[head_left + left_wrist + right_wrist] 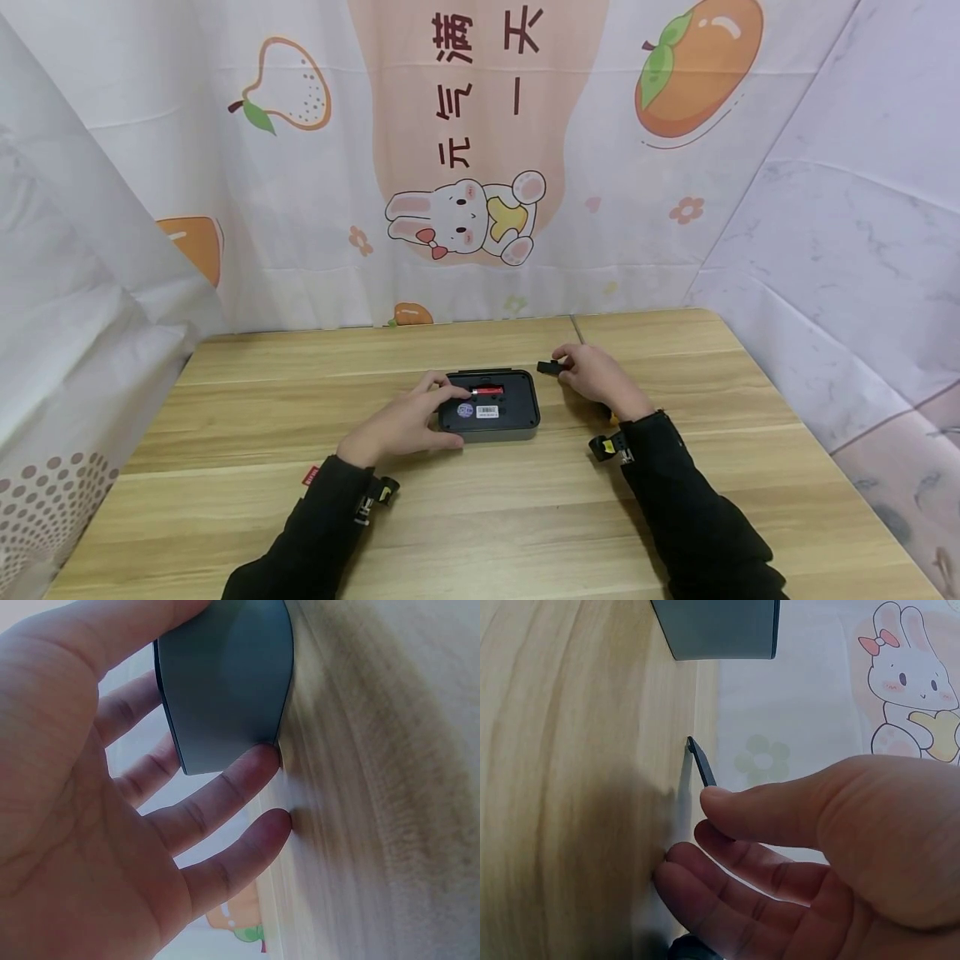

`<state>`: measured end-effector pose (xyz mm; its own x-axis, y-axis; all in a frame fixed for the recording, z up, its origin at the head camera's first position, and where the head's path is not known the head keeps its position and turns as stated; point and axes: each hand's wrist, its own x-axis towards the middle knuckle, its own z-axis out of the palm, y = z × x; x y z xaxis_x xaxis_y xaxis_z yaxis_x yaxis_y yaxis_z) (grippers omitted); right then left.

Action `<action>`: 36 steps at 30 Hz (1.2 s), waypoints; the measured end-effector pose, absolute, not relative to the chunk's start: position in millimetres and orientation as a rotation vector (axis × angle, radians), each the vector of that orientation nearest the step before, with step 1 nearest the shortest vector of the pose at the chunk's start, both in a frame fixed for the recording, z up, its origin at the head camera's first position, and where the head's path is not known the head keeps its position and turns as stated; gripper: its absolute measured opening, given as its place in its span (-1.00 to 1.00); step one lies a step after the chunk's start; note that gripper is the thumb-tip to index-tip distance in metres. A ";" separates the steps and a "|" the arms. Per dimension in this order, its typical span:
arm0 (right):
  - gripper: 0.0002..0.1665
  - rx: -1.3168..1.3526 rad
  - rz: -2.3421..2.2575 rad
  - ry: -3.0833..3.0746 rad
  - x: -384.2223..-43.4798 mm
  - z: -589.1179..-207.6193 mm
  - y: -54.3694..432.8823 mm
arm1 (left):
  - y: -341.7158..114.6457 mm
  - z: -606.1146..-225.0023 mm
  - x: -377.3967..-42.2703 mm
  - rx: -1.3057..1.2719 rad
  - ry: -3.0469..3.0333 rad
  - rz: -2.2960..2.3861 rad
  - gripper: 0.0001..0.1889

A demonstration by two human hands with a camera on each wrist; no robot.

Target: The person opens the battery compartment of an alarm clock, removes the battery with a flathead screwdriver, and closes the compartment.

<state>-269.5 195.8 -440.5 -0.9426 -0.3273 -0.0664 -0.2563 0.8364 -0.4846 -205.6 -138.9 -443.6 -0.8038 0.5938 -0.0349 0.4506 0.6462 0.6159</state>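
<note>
A grey, box-shaped device (517,423) lies on the table with its black underside up. A red battery (489,391) sits in its small open compartment, above a white barcode label (487,412) and a round sticker (465,410). My left hand (408,421) grips the device's left end, thumb along the front and fingers over the back; the left wrist view shows fingertips against the grey casing (225,690). To the right of the device, my right hand (597,379) pinches a small black battery cover (550,367) between thumb and fingers, close over the table (703,766).
A black-and-yellow object (612,417) lies mostly hidden under the right wrist. The wooden table (480,517) reaches back to a printed curtain (300,208). A small red tag (311,475) shows beside the left sleeve.
</note>
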 end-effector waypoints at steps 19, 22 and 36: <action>-0.55 -0.475 -0.729 2.860 -269.1 -443.2 194.7 | -139.4 -443.6 -205.4 0.845 2.629 0.896 -0.33; -0.56 -0.466 -0.734 2.854 -268.0 -442.5 195.2 | -139.5 -443.6 -205.4 0.842 2.629 0.894 -0.33; -0.60 -0.481 -0.813 2.847 -265.9 -437.6 198.6 | -139.9 -445.0 -206.3 0.847 2.626 0.901 -0.33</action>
